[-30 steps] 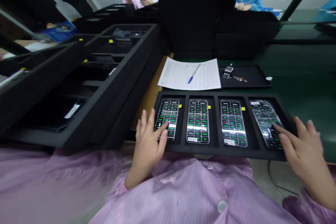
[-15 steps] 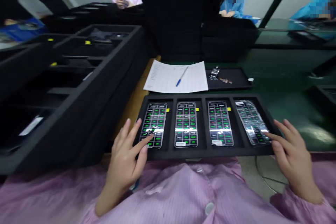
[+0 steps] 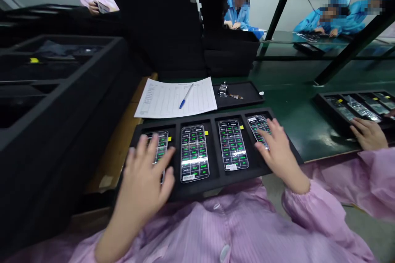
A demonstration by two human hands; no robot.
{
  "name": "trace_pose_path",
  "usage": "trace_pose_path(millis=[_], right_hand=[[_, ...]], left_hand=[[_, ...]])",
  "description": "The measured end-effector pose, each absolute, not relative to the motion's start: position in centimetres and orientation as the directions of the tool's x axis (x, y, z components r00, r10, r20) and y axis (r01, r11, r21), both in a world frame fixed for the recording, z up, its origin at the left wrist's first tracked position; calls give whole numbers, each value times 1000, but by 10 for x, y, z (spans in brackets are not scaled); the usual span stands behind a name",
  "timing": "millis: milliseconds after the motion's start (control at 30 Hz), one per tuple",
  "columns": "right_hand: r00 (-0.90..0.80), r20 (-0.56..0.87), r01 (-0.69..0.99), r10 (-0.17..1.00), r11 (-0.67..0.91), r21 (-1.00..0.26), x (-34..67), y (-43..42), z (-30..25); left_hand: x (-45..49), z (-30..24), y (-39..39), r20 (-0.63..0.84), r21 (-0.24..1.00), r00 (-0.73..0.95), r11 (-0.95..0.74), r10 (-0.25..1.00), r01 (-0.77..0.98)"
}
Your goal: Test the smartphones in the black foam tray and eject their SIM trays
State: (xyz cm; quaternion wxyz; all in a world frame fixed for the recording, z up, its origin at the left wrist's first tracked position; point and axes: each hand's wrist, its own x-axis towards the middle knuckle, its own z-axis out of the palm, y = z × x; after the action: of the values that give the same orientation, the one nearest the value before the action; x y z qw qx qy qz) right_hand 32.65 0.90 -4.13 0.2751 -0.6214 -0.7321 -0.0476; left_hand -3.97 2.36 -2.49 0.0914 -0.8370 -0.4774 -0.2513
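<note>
A black foam tray (image 3: 215, 172) lies in front of me with lit phone screens in its compartments, each showing a grid of green text. My left hand (image 3: 145, 172), fingers spread, is over the leftmost phone (image 3: 162, 144) and covers much of it. Over the rightmost phone (image 3: 257, 122) is my right hand (image 3: 279, 154), its fingers apart near the screen; I cannot tell whether they touch. Between the hands lie two more phones, the left-middle one (image 3: 194, 148) and the right-middle one (image 3: 233, 141), both with white labels at the bottom.
Behind the tray are a paper sheet (image 3: 163, 98) with a pen (image 3: 186, 96), and a small tray (image 3: 251, 94) holding a metal tally counter (image 3: 223, 89). Stacked black trays (image 3: 83, 90) stand at left. At right, another person's hand (image 3: 368, 132) rests by a second phone tray (image 3: 336, 117).
The view has swung to the right, so things sit further left. My right hand has moved up over the rightmost phone, and my left hand has shifted further over the leftmost one.
</note>
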Motion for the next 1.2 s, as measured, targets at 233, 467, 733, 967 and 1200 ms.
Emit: trace_pose_path(millis=[233, 467, 733, 967, 1200], right_hand=[[-292, 287, 897, 912, 366, -248, 268, 6, -42], [-273, 414, 881, 868, 399, -255, 258, -1, -43], [-95, 716, 832, 691, 450, -324, 314, -28, -50], [433, 718, 833, 545, 64, -550, 370, -10, -64], [52, 647, 887, 760, 262, -380, 361, -22, -55]], left_hand=[[10, -32, 26, 391, 90, 528, -603, 754, 793], [7, -25, 24, 519, 229, 335, -505, 787, 832], [-20, -32, -2, 690, 329, 150, -491, 709, 807], [-21, -35, 7, 695, 361, 80, -444, 714, 820], [-22, -36, 11, 709, 376, 70, -460, 702, 804]])
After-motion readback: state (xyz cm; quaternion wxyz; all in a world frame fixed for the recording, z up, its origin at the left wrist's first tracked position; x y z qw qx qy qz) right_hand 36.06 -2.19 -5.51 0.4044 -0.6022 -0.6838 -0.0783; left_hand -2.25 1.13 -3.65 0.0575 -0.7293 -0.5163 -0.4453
